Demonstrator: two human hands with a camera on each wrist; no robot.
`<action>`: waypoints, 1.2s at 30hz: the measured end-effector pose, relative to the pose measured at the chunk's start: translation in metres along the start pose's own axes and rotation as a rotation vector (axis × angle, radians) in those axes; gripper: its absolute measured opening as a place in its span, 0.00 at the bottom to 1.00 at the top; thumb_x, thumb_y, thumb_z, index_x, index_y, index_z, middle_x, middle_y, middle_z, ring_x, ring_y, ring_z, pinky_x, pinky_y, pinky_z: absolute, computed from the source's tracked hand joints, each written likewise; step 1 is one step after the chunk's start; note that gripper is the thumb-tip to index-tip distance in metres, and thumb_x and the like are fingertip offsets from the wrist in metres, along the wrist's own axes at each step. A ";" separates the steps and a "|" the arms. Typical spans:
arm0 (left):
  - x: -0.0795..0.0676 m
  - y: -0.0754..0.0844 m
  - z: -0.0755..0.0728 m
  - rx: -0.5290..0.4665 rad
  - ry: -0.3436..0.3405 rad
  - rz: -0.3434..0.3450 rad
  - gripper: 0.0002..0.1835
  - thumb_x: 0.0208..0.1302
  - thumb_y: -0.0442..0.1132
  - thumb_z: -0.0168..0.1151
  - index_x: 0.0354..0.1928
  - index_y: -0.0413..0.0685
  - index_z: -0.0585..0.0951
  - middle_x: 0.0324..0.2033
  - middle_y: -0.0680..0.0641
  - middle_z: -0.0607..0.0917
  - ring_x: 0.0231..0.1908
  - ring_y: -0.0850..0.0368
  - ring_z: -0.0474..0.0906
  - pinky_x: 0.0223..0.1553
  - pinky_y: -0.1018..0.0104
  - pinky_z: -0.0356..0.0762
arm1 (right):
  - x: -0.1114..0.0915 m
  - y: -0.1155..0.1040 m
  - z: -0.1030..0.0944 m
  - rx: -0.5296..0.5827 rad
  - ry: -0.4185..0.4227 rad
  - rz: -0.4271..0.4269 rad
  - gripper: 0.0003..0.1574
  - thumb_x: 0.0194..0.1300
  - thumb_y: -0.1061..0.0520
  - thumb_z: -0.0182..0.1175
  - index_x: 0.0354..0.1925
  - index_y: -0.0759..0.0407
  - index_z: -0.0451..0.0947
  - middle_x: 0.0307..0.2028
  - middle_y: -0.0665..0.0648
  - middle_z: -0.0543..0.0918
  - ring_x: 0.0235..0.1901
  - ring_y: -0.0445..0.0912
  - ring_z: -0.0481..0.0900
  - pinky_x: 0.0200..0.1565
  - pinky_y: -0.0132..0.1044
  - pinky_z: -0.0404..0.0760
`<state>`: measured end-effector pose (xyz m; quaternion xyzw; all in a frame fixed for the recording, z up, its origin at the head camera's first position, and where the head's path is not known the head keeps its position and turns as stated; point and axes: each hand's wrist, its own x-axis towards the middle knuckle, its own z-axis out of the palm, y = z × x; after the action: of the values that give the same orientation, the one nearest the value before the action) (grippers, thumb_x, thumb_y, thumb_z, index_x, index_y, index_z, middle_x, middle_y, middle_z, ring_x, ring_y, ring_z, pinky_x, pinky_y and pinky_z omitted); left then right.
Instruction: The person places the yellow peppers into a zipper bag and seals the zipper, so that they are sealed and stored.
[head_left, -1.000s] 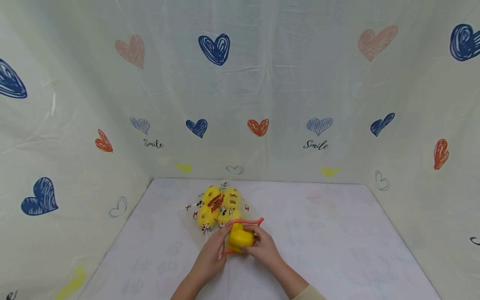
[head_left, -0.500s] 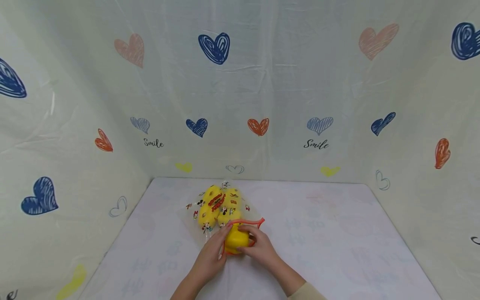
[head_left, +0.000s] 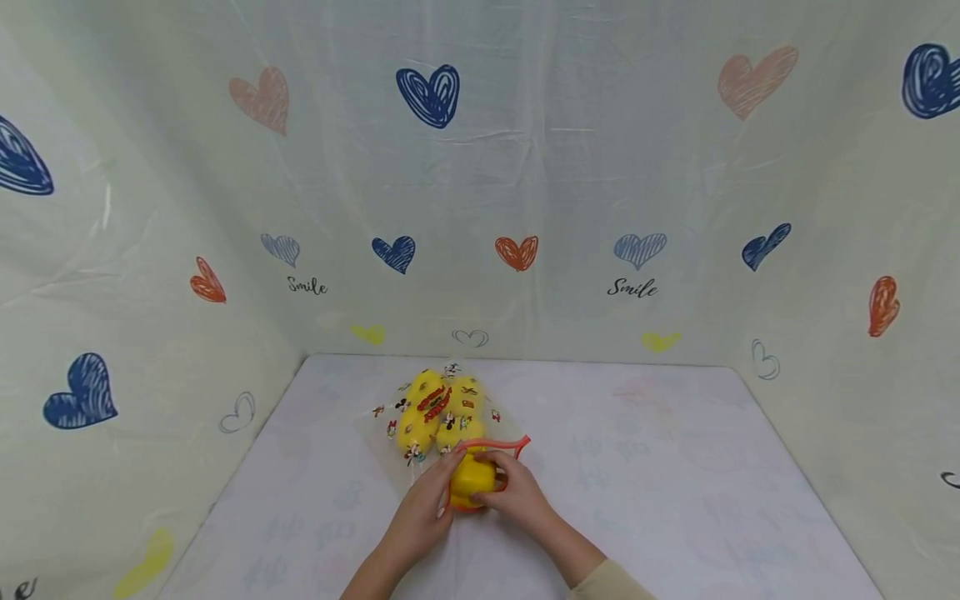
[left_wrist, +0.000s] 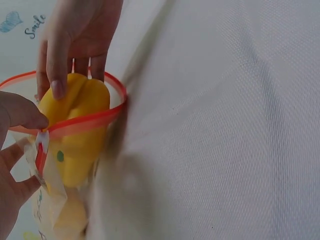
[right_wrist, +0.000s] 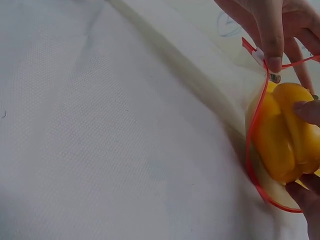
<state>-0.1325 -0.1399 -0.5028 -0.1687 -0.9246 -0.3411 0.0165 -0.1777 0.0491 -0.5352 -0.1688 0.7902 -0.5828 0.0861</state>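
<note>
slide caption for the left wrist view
Left hand holds a red-rimmed bag, right hand a yellow pepper in its open mouth.

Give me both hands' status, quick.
Left hand: closed, pinching the bag at its red rim.
Right hand: closed around the yellow pepper, at the bag's open mouth.

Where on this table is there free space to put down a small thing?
Free: the table between the right hand and right curtain; also between the bag and left curtain. Crowded: the middle, where the left hand holds the bag and the right hand holds the pepper.
</note>
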 end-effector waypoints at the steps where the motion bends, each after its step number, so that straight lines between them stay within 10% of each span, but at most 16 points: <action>1: 0.000 0.000 0.000 -0.003 0.002 -0.002 0.45 0.53 0.23 0.68 0.73 0.51 0.63 0.70 0.49 0.66 0.68 0.47 0.63 0.63 0.45 0.65 | 0.000 0.000 0.000 -0.003 0.001 0.001 0.33 0.55 0.56 0.73 0.58 0.58 0.75 0.56 0.56 0.78 0.52 0.52 0.77 0.53 0.45 0.80; 23: -0.004 -0.005 0.004 -0.014 0.038 0.028 0.43 0.51 0.21 0.68 0.69 0.54 0.68 0.72 0.55 0.62 0.68 0.50 0.62 0.64 0.47 0.65 | -0.010 0.015 -0.009 -0.080 -0.007 -0.066 0.35 0.52 0.63 0.72 0.59 0.62 0.74 0.55 0.58 0.78 0.49 0.52 0.76 0.52 0.43 0.80; 36: -0.007 -0.008 0.005 -0.004 0.040 0.027 0.44 0.50 0.21 0.70 0.70 0.56 0.68 0.71 0.55 0.64 0.67 0.51 0.64 0.64 0.49 0.65 | -0.012 0.017 -0.006 0.072 0.032 -0.011 0.32 0.54 0.64 0.72 0.56 0.65 0.74 0.52 0.60 0.78 0.49 0.54 0.78 0.51 0.43 0.81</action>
<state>-0.1279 -0.1451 -0.5127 -0.1743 -0.9212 -0.3458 0.0390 -0.1717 0.0638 -0.5503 -0.1607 0.7691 -0.6138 0.0763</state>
